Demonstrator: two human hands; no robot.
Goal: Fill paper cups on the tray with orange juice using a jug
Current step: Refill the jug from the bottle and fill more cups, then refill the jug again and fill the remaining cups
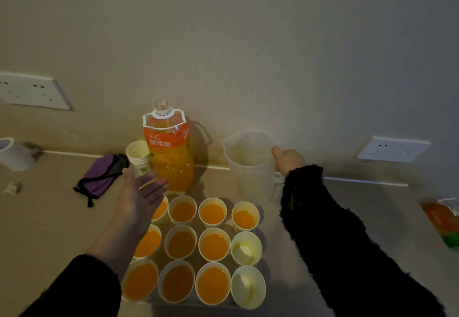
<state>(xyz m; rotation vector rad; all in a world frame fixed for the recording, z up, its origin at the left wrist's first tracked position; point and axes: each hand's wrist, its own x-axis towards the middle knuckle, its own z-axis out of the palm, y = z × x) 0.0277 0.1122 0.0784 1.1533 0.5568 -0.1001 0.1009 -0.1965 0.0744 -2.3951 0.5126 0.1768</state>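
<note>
right hand (pixel 289 161) grips the empty jug (pixel 249 167) by its handle; left hand (pixel 140 200) hovers open, fingers straight, over the filled cups (pixel 212 202).

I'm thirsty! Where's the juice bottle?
In the head view, the juice bottle stands by the wall behind the filled cups, between the spare cup stack on its left and the jug on its right.

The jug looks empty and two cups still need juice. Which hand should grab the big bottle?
Probably the left. The left hand is open and right in front of the bottle, which has no cap. The right hand is busy at the handle of the jug, farther from the bottle.
</note>
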